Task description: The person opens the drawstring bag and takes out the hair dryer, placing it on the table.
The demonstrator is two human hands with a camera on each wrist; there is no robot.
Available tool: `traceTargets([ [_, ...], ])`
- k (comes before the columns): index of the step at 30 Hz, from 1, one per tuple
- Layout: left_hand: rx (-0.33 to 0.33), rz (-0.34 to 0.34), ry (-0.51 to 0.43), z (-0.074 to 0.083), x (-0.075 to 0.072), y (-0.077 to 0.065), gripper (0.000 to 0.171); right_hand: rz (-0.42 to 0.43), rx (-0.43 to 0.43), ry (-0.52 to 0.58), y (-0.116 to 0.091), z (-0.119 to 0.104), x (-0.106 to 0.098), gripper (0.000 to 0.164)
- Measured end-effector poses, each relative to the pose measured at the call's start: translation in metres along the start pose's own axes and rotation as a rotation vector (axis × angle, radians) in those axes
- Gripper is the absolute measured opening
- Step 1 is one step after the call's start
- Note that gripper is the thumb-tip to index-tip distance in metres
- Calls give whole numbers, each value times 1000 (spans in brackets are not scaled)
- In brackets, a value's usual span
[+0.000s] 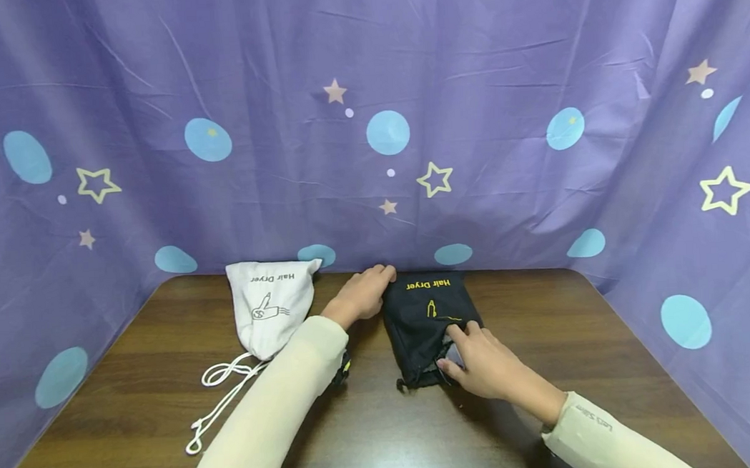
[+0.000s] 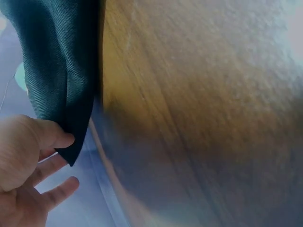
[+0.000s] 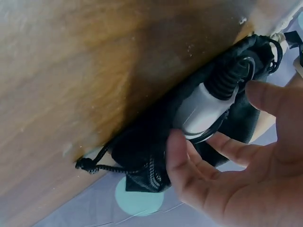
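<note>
A black drawstring bag [image 1: 418, 310] with yellow "Hair Dryer" lettering lies on the table, its mouth facing me. My left hand [image 1: 367, 292] pinches the bag's far left corner between thumb and fingers, as the left wrist view shows. At the mouth, my right hand [image 1: 482, 360] has its fingers and thumb around the grey-white handle of a hair dryer [image 3: 201, 111]. A black ribbed cord sleeve [image 3: 225, 80] and a loop of dark cord show at the handle's end. The rest of the dryer is hidden inside the bag.
Left of the left forearm, a white drawstring bag [image 1: 273, 308] printed "Hair Dryer" lies with its white cords [image 1: 220, 401] trailing nearer. A brown wooden table [image 1: 548, 323] carries everything. Its far edge meets a purple curtain [image 1: 486, 148] with stars and blue dots.
</note>
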State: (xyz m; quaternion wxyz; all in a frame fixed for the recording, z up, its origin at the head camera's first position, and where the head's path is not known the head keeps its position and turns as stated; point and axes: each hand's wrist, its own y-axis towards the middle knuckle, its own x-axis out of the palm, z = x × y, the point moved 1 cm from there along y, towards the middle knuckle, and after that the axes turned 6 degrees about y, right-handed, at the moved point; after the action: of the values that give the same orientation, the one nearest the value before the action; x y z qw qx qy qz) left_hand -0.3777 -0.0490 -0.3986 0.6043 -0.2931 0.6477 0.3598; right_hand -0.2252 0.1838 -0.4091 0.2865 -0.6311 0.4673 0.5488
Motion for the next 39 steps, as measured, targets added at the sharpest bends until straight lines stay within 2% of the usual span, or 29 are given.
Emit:
traceTargets([
  [8, -5, 31, 0, -4, 0, -2, 32, -16, 61, 14, 4, 8, 1, 70],
  [15, 1, 42, 16, -6, -2, -6, 30, -25, 146, 75, 11, 10, 7, 53],
  [21, 33, 33, -52, -10, -8, -13, 35, -12, 169, 150, 16, 13, 6, 45],
  [26, 30, 22, -78, -14, -9, -18, 34, -1, 173, 156, 18, 17, 7, 39],
  [29, 20, 14, -78, -17, -9, -19, 34, 4, 164, 148, 17, 19, 8, 44],
  [34, 11, 1, -80, -22, -10, -23, 35, -27, 166, 140, 14, 23, 5, 63],
  [39, 2, -19, -95, -25, -12, -26, 38, -66, 164, 146, 12, 29, -1, 66],
])
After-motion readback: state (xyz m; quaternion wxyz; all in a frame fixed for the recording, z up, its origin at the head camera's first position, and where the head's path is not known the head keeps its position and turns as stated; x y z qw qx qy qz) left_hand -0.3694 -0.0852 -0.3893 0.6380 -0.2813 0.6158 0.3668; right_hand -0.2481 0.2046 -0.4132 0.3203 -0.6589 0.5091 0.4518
